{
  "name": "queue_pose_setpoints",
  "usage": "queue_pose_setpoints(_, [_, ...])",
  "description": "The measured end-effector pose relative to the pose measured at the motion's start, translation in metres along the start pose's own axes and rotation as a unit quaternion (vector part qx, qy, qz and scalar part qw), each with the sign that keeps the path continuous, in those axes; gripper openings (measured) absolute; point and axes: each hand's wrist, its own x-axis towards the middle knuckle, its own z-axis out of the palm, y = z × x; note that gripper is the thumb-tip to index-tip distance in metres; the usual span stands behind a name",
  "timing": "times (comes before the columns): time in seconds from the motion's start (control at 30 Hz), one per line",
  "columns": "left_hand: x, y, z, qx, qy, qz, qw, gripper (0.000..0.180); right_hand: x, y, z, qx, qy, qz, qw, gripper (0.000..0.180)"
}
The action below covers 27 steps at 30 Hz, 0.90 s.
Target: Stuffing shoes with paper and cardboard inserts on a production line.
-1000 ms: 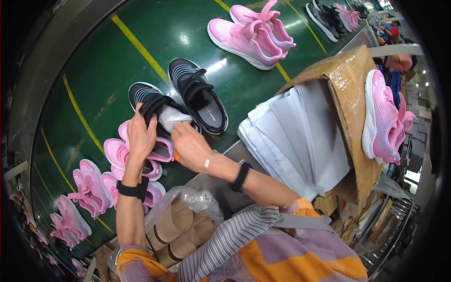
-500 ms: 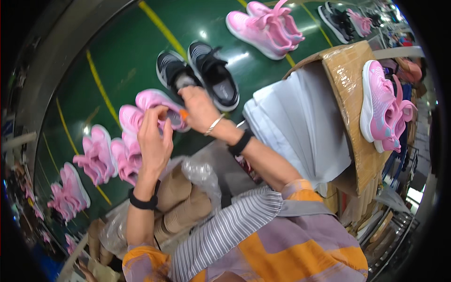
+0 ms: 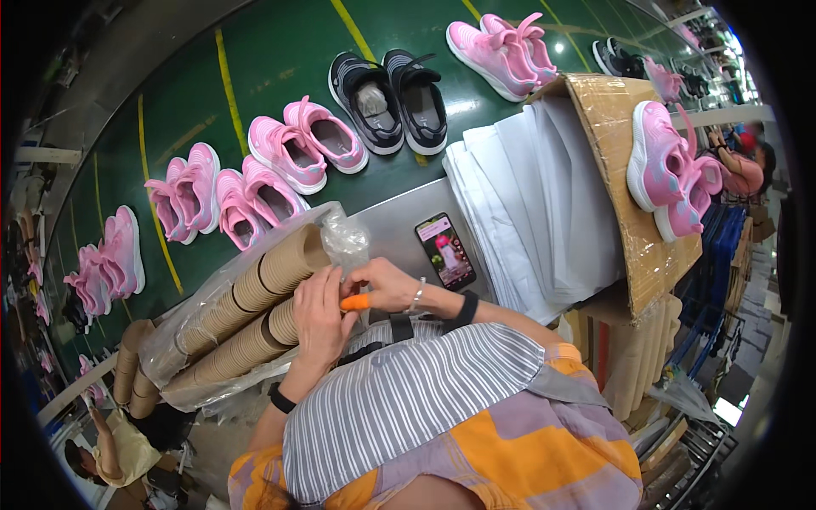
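Observation:
Long stacks of nested brown ribbed cardboard pieces [image 3: 229, 302] lie in a clear plastic bag [image 3: 344, 234] in front of me. My left hand [image 3: 319, 310] is closed around the near stack's right end, which its fingers largely hide. Right beside it, my right hand [image 3: 380, 285] has its fingers bent together in a pinch, with an orange cover [image 3: 355, 302] on one finger. Whatever lies between those fingertips is hidden. Beyond the bag, a pair of pink shoes [image 3: 340, 140] stands left of black shoes [image 3: 416, 106]; the left black shoe contains crumpled paper [image 3: 371, 99].
More pink shoes [image 3: 183, 191] line the green surface [image 3: 280, 42] with yellow stripes. A phone [image 3: 444, 251] lies on the metal ledge, beside white sheets [image 3: 527, 195] in a cardboard box [image 3: 620, 170]. Another pink pair [image 3: 667, 170] rests against the box's right side. Other people [image 3: 127, 450] are in the background.
Both hands have drawn back from the pink shoes toward me and now meet at the cardboard stack. The pink pair sits free of my hands, and the phone has come into view.

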Motion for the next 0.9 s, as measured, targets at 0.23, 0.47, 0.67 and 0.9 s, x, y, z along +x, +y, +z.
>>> queue_pose_setpoints(0.23, [-0.022,-0.002,0.0,-0.1,0.064,-0.036,0.992,0.075,0.004,-0.016,0.029,0.047,0.041,0.001,0.998,0.017])
queue_pose_setpoints(0.47, [-0.024,-0.001,-0.013,-0.186,0.049,-0.058,0.98,0.085,-0.032,-0.042,-0.023,0.014,0.079,-0.115,0.99,0.008])
queue_pose_setpoints(0.67, [0.022,0.029,-0.039,-0.33,-0.089,0.07,0.937,0.06,-0.092,-0.105,-0.087,-0.149,0.278,-0.214,0.924,0.006])
queue_pose_setpoints(0.9, [0.025,0.042,-0.029,-0.318,-0.179,0.123,0.923,0.045,-0.16,-0.023,-0.202,-0.63,0.559,0.005,0.539,0.029])
